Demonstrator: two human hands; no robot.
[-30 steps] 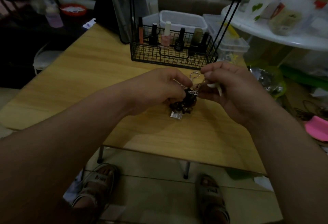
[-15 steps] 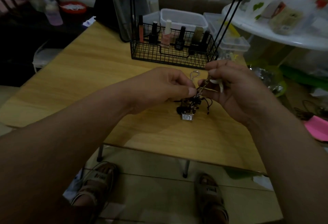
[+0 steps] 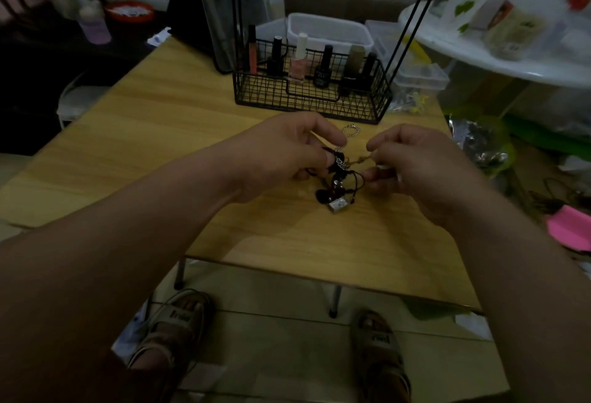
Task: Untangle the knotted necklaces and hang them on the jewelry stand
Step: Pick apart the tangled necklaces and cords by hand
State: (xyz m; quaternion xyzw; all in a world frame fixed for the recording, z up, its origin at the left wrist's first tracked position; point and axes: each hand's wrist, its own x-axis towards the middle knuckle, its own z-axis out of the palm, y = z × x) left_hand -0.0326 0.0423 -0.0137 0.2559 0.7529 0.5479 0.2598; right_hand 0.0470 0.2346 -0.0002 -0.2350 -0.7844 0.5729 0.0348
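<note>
the hands have drawn apart since half a second ago. a short run of chain and cord now stretches between them, where the fingertips nearly met before.

head view: the left hand point(image 3: 287, 153) pinches the tangle point(image 3: 339, 185) at its upper left, its fingers point(image 3: 323, 134) curled round dark beads and silver chain. the right hand point(image 3: 422, 166) pinches a thin brownish strand on the tangle's right, fingers curled in. something pale shows under that hand, too small to tell. the tangle hangs between the two hands, low over the bench point(image 3: 160, 134), and trails down to a square silver pendant point(image 3: 339, 206). whether the pendant touches the bench i cannot tell. a free loop of chain point(image 3: 350, 130) sticks up behind the left fingertips.

the stretched strand runs left to right, roughly level, from one pinch to the other. the knot sits hard against the left fingers, so the left hand is nearer it. i judge the right hand is the one placed to draw the strand out along that line.

beyond, well apart, a basket point(image 3: 307, 99) of bottles point(image 3: 297, 60) stands on the bench, with thin black rods point(image 3: 405, 23) rising from it. if these are the stand, no necklace shows on the part in view.

the bottle labels are unreadable. both sandals point(image 3: 179, 316) carry dark lettering, too blurred to read.
</note>
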